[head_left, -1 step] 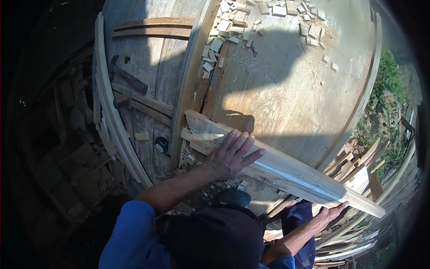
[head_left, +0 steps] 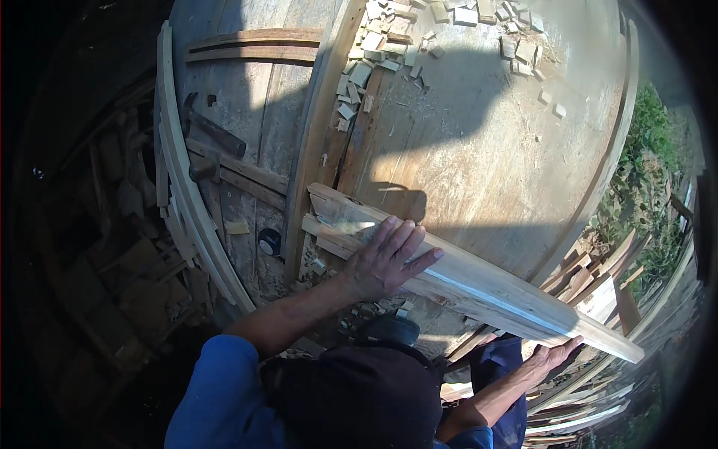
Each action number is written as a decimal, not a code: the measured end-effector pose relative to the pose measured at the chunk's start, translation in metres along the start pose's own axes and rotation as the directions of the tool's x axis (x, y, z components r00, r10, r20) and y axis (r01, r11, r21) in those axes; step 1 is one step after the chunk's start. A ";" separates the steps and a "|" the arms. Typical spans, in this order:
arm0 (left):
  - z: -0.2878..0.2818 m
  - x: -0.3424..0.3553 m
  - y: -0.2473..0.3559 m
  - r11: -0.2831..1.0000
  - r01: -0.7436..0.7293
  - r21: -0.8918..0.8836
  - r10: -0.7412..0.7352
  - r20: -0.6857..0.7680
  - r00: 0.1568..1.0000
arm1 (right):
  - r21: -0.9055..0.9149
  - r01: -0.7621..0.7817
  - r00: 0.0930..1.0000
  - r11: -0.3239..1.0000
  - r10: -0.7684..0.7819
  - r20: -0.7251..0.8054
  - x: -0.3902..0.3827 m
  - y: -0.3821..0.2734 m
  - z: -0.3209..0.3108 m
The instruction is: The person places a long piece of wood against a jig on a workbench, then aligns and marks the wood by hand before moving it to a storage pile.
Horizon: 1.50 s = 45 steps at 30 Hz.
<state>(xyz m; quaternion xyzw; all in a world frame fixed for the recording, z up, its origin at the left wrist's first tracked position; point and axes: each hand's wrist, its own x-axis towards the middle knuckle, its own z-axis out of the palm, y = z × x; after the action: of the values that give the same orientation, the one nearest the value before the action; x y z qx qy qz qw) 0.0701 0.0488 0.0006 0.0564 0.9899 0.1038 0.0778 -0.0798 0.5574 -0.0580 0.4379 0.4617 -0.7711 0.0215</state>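
Note:
A small stack of pale wooden boards [head_left: 493, 280] lies diagonally across the near side of the wooden work table. Its stepped left end meets a long upright-running wooden rail [head_left: 308, 161]. My left hand [head_left: 389, 258] rests on top of the boards near that end, fingers stretched out and apart, tips at the far edge. Toward the boards' right end, my right hand [head_left: 555, 354] holds the near edge from below; some of its fingers are hidden under the wood. The right tip of the stack juts past the table's edge.
Small wood offcuts [head_left: 464, 16] are strewn over the far part of the table [head_left: 479, 179]. Left of the rail lie a hammer [head_left: 217, 135], reddish strips [head_left: 254, 52] and a round dark object [head_left: 270, 242]. Scrap wood piles up at the right [head_left: 576, 404] and in shadow at left.

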 end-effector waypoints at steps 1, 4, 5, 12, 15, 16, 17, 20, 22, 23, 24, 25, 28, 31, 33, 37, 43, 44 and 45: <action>-0.001 -0.001 0.000 1.000 0.002 -0.003 -0.002 0.013 1.000 | -0.002 -0.012 1.000 1.000 0.012 -0.001 -0.002 0.001 0.001; 0.001 0.000 -0.001 1.000 0.002 0.002 -0.002 0.012 1.000 | -0.024 0.027 0.999 0.999 -0.028 -0.039 -0.005 0.006 0.013; 0.001 -0.001 -0.001 1.000 0.005 0.005 -0.005 0.009 1.000 | -0.037 0.049 0.997 0.998 -0.051 -0.057 -0.006 0.007 0.016; -0.002 -0.002 0.001 0.998 0.015 -0.058 -0.016 -0.014 1.000 | -0.130 0.139 0.987 0.982 -0.127 0.097 0.007 0.008 -0.013; -0.001 -0.004 0.002 0.999 0.024 -0.035 -0.025 -0.025 0.999 | -0.046 0.034 0.993 0.998 -0.029 0.111 -0.003 0.009 0.011; 0.000 -0.004 0.003 0.999 0.026 -0.037 -0.027 -0.032 0.999 | -0.050 0.046 0.996 0.998 -0.042 0.077 -0.008 0.011 0.018; -0.001 -0.004 0.002 0.999 0.024 -0.040 -0.026 -0.044 0.999 | -0.052 0.062 0.997 0.997 -0.059 0.045 -0.011 0.009 0.024; 0.002 -0.007 0.002 0.994 0.043 -0.097 -0.051 -0.087 0.995 | 0.010 -0.024 0.982 1.000 0.021 0.188 -0.005 0.002 0.020; 0.002 -0.009 0.005 0.999 0.026 -0.043 -0.031 -0.125 0.992 | -0.001 0.014 0.980 1.000 -0.014 0.200 -0.002 0.001 0.014; 0.002 -0.009 0.004 1.000 0.020 -0.023 -0.023 -0.139 0.990 | -0.010 0.028 0.980 1.000 -0.025 0.197 0.001 0.001 0.013; 0.003 -0.011 0.004 0.999 0.028 -0.034 -0.033 -0.147 0.989 | -0.064 0.046 0.994 0.997 -0.039 0.105 -0.009 0.005 0.028; 0.003 -0.013 0.004 0.998 0.034 -0.043 -0.041 -0.155 0.987 | -0.116 0.059 0.998 0.991 -0.058 0.011 -0.023 0.012 0.043; 0.002 -0.017 0.002 0.999 0.035 -0.036 -0.041 -0.196 0.980 | -0.180 0.152 0.986 0.972 -0.161 -0.038 -0.023 0.010 0.044; 0.002 -0.020 0.001 0.999 0.036 -0.013 -0.037 -0.193 0.981 | -0.542 0.224 0.857 0.810 -0.428 -0.285 -0.037 0.010 0.067; 0.001 -0.015 0.006 1.000 0.011 -0.017 -0.014 -0.218 0.976 | -0.970 0.202 0.444 0.137 -0.895 -0.034 -0.014 -0.020 0.027; 0.003 -0.013 0.008 1.000 0.013 -0.024 -0.017 -0.169 0.985 | -0.557 0.815 0.473 -0.161 -0.370 0.799 -0.092 0.001 0.092; 0.000 -0.010 0.009 0.997 0.028 -0.071 -0.036 -0.115 0.993 | 0.029 0.719 0.356 -0.694 0.403 0.843 -0.108 -0.019 0.130; 0.001 -0.010 0.009 0.998 0.008 -0.066 -0.017 -0.130 0.991 | 0.052 0.686 0.368 -0.726 0.408 0.836 -0.104 -0.022 0.130; 0.005 -0.009 0.010 0.999 0.002 -0.048 -0.009 -0.137 0.991 | 0.071 0.652 0.383 -0.755 0.409 0.828 -0.101 -0.026 0.128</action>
<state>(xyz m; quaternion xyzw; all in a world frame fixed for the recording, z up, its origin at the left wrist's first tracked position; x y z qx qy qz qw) 0.0809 0.0578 -0.0008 0.0446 0.9903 0.1309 0.0113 -0.1133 0.4409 0.0541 -0.4162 0.8859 0.1240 0.1632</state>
